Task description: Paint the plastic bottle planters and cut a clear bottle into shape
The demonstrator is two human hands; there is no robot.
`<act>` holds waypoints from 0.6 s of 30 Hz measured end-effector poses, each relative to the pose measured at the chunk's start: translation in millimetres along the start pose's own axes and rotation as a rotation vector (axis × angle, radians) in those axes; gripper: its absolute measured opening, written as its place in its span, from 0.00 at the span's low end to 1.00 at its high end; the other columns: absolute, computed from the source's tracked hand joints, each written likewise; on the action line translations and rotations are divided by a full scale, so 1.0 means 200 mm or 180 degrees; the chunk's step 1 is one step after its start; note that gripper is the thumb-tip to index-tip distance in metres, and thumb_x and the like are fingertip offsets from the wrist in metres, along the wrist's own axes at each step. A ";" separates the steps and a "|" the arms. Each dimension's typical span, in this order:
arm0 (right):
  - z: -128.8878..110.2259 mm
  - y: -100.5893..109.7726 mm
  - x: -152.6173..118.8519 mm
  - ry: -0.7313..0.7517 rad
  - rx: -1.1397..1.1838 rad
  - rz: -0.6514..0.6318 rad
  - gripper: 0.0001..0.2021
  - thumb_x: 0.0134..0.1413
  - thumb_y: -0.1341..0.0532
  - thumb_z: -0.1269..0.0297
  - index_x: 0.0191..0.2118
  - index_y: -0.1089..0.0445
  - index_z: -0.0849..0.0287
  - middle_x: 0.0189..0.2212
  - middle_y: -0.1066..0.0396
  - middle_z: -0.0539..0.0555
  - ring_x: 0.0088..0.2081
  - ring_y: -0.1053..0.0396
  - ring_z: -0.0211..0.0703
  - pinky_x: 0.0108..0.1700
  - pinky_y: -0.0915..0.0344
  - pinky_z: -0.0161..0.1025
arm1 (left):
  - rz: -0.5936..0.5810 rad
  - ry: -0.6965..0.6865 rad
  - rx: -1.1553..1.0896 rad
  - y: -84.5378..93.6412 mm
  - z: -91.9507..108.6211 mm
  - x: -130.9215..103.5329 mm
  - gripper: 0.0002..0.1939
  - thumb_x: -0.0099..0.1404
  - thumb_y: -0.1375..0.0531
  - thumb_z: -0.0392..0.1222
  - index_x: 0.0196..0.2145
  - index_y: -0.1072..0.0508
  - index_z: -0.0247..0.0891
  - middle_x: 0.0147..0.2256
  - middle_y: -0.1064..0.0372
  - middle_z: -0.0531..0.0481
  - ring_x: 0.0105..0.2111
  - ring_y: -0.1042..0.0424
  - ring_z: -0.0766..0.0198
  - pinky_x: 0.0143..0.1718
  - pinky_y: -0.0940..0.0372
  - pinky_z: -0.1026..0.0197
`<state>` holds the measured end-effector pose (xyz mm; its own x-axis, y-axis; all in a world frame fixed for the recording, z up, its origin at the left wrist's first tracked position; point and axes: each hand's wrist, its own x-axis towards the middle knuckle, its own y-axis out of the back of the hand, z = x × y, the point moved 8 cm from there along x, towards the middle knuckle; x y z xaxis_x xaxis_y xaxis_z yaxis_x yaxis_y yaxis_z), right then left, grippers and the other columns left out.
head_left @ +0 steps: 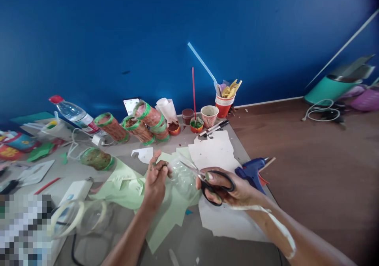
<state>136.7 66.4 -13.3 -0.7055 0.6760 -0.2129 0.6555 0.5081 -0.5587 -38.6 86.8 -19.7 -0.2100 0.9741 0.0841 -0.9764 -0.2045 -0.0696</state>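
While between both hands point(155, 181) point(237, 190), plastic point(182, 178) beside scissors point(201, 176)

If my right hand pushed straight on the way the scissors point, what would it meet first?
Most likely the clear plastic, right by the blades of the scissors in your right hand. Depth is unclear here, so they may be touching.

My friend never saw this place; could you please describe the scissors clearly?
Below the blue wall, find the grey table. Above its papers, the right hand holds the scissors, whose black loops and silvery blades differ from the blue glue gun nearby.
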 end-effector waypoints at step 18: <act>-0.03 0.08 0.03 0.0293 -0.1269 0.0969 0.27 0.42 0.31 0.50 0.45 0.36 0.61 0.30 0.37 0.49 0.32 0.39 0.39 0.37 0.41 0.37 | -0.0131 0.0249 -0.1027 -0.02 -0.08 -0.02 0.15 0.56 0.35 0.40 0.43 0.25 0.42 0.30 0.32 0.53 0.29 0.33 0.69 0.33 0.37 0.66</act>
<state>144.2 82.2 -19.1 -0.4515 0.8603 -0.2369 0.8923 0.4327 -0.1290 -32.5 86.0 -36.3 -0.1540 0.9879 0.0177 -0.9150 -0.1358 -0.3799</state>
